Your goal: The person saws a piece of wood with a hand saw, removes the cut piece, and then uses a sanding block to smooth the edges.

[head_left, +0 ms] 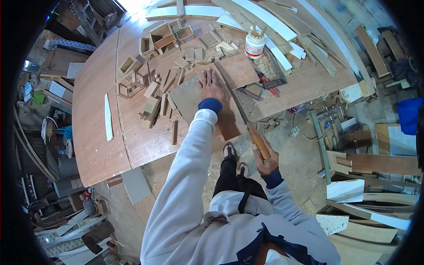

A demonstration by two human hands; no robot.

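My right hand (266, 161) is wrapped round the wooden handle of a handsaw (240, 108), past the table's front edge. Its long narrow blade slants away from me across a brown wooden board (230, 118). Flat on this board, fingers stretched out, lies my left hand (210, 85), just left of the blade. A greyish board (183, 98) reaches out to the left from beneath my left hand and wrist. Against the blade's right side is another brown wooden piece (238, 71).
Small wooden boxes (162, 36) and offcuts (151, 106) lie on the table (95, 145) to the left. A white glue jar (255, 44) with sticks, a try square (274, 83) and red-handled pliers (274, 91) are at right. Long boards (265, 18) cover the back; timber (380, 163) is stacked right.
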